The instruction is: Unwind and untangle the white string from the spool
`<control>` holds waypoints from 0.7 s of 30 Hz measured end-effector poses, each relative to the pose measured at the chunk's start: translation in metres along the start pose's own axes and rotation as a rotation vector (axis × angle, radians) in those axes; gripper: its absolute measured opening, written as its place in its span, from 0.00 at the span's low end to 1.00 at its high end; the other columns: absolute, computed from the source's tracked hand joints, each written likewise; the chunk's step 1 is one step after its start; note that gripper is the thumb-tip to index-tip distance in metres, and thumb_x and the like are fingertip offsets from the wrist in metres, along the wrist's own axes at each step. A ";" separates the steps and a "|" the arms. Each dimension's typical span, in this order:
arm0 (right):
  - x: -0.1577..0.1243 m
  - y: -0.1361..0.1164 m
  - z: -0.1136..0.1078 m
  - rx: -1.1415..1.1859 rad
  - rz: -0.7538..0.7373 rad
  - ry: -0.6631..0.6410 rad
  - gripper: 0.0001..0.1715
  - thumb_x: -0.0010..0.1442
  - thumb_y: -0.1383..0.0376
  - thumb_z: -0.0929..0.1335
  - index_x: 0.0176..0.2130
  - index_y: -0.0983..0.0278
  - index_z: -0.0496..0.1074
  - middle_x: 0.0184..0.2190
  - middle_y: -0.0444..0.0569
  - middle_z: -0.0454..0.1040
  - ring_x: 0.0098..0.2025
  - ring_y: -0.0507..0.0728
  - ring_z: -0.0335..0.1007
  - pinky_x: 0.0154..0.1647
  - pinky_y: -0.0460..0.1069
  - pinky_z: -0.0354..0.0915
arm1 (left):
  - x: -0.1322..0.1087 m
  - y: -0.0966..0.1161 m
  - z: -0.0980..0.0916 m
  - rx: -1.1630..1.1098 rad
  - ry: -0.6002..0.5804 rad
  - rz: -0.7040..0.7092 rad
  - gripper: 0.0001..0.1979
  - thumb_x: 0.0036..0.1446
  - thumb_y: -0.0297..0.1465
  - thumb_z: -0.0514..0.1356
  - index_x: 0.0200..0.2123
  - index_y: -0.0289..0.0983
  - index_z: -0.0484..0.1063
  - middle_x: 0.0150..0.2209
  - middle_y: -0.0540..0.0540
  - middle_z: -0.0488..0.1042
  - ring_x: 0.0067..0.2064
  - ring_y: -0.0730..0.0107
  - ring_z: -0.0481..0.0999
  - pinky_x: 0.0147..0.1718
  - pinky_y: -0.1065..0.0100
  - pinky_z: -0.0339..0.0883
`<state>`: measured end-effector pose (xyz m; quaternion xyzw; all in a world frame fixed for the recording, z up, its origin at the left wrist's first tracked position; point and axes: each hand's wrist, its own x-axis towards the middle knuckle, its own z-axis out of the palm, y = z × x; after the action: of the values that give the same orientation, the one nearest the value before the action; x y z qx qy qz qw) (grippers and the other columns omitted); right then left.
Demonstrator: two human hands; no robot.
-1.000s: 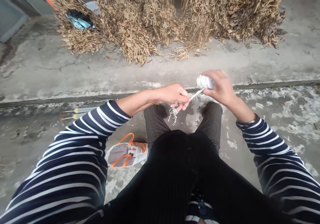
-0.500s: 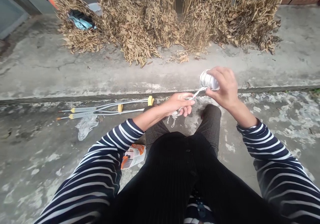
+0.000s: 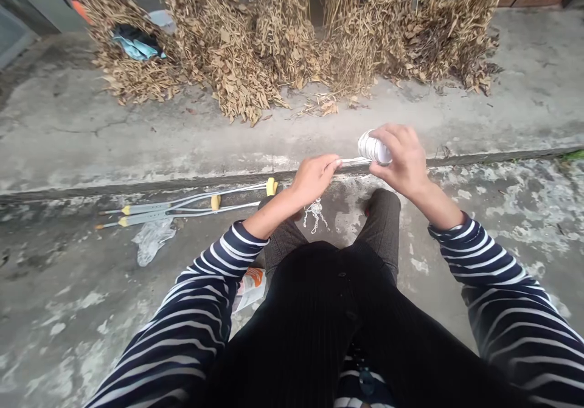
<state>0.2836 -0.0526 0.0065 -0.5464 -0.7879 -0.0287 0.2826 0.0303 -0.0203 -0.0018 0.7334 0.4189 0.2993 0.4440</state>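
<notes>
My right hand [image 3: 404,155] grips a spool of white cord [image 3: 373,147] by its end, thumb below and fingers above. A taut length of white cord [image 3: 353,161] runs from the spool to my left hand [image 3: 314,179], which is closed and pinches it between thumb and forefinger. Beneath the left hand a loose tangle of the same white cord [image 3: 314,213] dangles above the ground between my legs. The left palm faces down, so its other fingers are mostly hidden.
A pair of crutches [image 3: 191,206] lies on the concrete at left, beside a clear plastic bag [image 3: 154,239]. A printed bag [image 3: 250,289] is by my left leg. Bundles of dry plants [image 3: 292,43] stand on the raised concrete step [image 3: 191,140], with blue and black cloth [image 3: 137,43] on them.
My left hand has turned palm down and closed on the cord, rising slightly. The cord to the spool is now nearly level. The right hand still holds the spool.
</notes>
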 end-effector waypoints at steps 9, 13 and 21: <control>0.003 -0.008 -0.004 0.010 0.008 0.033 0.32 0.63 0.58 0.70 0.65 0.55 0.69 0.62 0.56 0.72 0.64 0.76 0.64 0.67 0.76 0.62 | -0.002 0.001 0.028 -0.564 -0.496 -0.370 0.08 0.66 0.31 0.61 0.36 0.32 0.76 0.23 0.45 0.78 0.23 0.74 0.75 0.18 0.76 0.51; 0.005 -0.007 -0.006 0.000 0.020 0.034 0.31 0.64 0.58 0.69 0.65 0.57 0.70 0.61 0.58 0.72 0.63 0.75 0.65 0.67 0.74 0.63 | -0.001 0.003 0.040 -0.534 -0.348 -0.293 0.08 0.64 0.23 0.59 0.45 0.33 0.77 0.27 0.48 0.79 0.29 0.72 0.79 0.23 0.75 0.63; 0.003 0.000 0.000 0.018 0.021 0.053 0.31 0.64 0.53 0.69 0.64 0.57 0.70 0.61 0.58 0.72 0.63 0.76 0.66 0.66 0.76 0.62 | -0.008 0.009 0.044 -0.599 -0.267 -0.198 0.07 0.62 0.24 0.62 0.43 0.32 0.79 0.39 0.43 0.83 0.38 0.72 0.82 0.34 0.74 0.71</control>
<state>0.2828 -0.0501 0.0080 -0.5511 -0.7745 -0.0330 0.3086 0.0655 -0.0476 -0.0132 0.5588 0.3199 0.2659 0.7174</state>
